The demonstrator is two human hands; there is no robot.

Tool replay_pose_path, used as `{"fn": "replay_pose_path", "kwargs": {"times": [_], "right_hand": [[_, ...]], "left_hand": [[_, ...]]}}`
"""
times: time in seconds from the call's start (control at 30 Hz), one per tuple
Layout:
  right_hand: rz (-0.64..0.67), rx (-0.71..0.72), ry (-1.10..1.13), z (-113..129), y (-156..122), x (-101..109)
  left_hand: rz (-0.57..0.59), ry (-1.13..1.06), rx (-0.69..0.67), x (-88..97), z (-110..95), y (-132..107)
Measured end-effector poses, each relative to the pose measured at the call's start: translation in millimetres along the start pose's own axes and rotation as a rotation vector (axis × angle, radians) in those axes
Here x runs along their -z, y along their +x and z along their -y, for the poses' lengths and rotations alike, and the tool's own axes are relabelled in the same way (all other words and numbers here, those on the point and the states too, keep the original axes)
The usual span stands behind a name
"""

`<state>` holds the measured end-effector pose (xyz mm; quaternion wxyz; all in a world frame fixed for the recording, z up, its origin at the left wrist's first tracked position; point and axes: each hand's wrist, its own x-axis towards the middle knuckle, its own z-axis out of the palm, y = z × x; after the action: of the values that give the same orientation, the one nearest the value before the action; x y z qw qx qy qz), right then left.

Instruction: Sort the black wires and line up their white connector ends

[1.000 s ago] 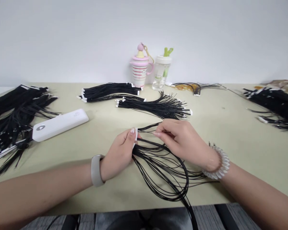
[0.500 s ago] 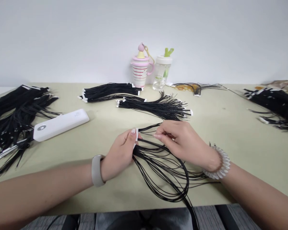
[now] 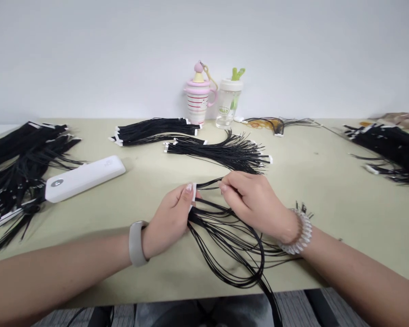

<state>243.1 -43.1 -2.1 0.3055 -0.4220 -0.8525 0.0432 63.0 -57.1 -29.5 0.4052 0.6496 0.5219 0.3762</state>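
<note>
My left hand point(image 3: 168, 218) is closed on the white end tag of a bundle of thin black cords point(image 3: 231, 245) near the table's front middle. The cords loop down and to the right over the table edge. My right hand point(image 3: 254, 200) is just right of it, fingers pinched on a few of the same cords close to the tag. A grey band is on my left wrist and a white beaded bracelet point(image 3: 298, 231) on my right.
More black cord bundles lie at the left point(image 3: 20, 159), centre back point(image 3: 157, 129), middle point(image 3: 225, 152) and right point(image 3: 391, 147). A white oblong device point(image 3: 85, 177) lies left of my hands. A pink cup point(image 3: 197, 97) and a clear bottle point(image 3: 228, 100) stand by the wall.
My right hand has slid slightly left along the cords toward my left hand. The left hand has stayed put.
</note>
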Motion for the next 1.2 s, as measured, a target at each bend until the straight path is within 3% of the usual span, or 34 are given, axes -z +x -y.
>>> {"fn": "replay_pose_path", "kwargs": {"times": [0.87, 1.2], "right_hand": [[-0.023, -0.001, 0.005, 2.7, 1.5, -1.6], [-0.060, 0.040, 0.012, 2.6, 1.5, -3.4]], "left_hand": [[-0.010, 0.001, -0.002, -0.2, -3.3, -0.5], [0.036, -0.054, 0.019, -0.1, -1.9, -0.3]]}}
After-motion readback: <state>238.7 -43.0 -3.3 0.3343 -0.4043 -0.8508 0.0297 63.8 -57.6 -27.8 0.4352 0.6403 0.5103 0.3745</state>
